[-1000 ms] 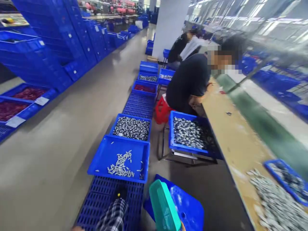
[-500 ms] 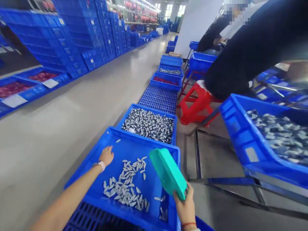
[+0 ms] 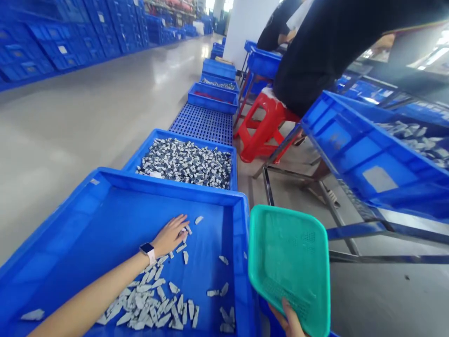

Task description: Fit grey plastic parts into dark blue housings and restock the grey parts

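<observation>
My left hand (image 3: 172, 235), with a watch at the wrist, lies palm down in a large blue tray (image 3: 242, 234). Its fingers are stretched out over a few small grey-white pieces (image 3: 143, 299), most of which lie heaped toward the near side of the tray. By its near edge my right hand (image 3: 289, 320) grips a green plastic basket (image 3: 289, 262), thumb inside. The basket is tilted so its bare inside faces me, just right of the tray. Some single pieces lie scattered along the tray's right side.
Beyond the tray stands a blue bin (image 3: 185, 161) full of dark and white pieces. A red stool (image 3: 263, 124) with a seated person is at the right, near a raised blue bin (image 3: 379, 159) on a metal frame (image 3: 354, 229). Stacked blue crates (image 3: 80, 32) line the far left.
My left hand has moved from the tray's left side to the right, over the pieces. The green basket has swung rightward out of the tray and turned its inside toward me. The view has shifted.
</observation>
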### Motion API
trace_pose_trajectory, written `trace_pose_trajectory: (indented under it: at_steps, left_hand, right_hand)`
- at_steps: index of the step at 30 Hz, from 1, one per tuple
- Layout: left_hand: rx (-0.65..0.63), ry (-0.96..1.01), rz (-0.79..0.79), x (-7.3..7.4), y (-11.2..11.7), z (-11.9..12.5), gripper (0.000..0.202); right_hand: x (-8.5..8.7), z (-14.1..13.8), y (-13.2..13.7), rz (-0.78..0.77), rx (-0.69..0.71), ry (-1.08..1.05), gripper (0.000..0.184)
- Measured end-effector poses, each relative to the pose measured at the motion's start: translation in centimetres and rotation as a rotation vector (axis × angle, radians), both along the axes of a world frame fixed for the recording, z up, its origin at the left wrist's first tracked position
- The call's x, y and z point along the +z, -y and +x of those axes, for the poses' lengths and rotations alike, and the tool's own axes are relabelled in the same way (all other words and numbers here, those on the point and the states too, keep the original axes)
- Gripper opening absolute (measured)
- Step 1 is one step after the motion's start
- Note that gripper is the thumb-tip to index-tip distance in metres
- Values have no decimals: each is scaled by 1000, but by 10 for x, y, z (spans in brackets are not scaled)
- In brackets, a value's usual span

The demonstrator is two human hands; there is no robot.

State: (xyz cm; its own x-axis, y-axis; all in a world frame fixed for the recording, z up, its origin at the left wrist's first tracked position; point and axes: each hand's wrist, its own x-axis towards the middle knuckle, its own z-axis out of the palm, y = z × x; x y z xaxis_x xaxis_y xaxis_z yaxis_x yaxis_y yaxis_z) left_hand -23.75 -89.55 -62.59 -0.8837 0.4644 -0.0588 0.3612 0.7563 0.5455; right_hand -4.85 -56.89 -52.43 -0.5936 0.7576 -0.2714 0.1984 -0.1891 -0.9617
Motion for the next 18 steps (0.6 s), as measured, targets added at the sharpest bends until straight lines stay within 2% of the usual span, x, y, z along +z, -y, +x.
trace_pose_trajectory:
  at_steps: [2, 5, 8, 11, 12, 14, 16, 18]
  left_hand:
    - [-110, 60, 52, 4, -26, 13, 37]
    - [-256, 177, 101, 18, -41, 40, 33]
    - [-333, 282, 78, 46, -34, 74, 35]
    - [-332, 367, -9, 79, -11, 102, 29]
    - [-302, 388, -53, 88, 0, 108, 25]
    - [-172, 414, -188, 100, 28, 114, 25]
    - [37, 423, -395, 103, 64, 114, 32]
    - [254, 434, -636, 100, 103, 113, 37]
  right_hand:
    - [7, -4, 4, 48, 12, 8, 79]
    - [12, -25, 15, 258, 135, 21, 79]
    - [11, -74, 39, 484, 364, -62, 69]
    - [5, -137, 82, 574, 769, -50, 62]
    - [1, -157, 100, 591, 916, 20, 64]
    - [-13, -189, 135, 593, 1088, 120, 66]
    - [-30, -208, 166, 588, 1177, 187, 58]
    - [-47, -216, 187, 596, 1250, 246, 40]
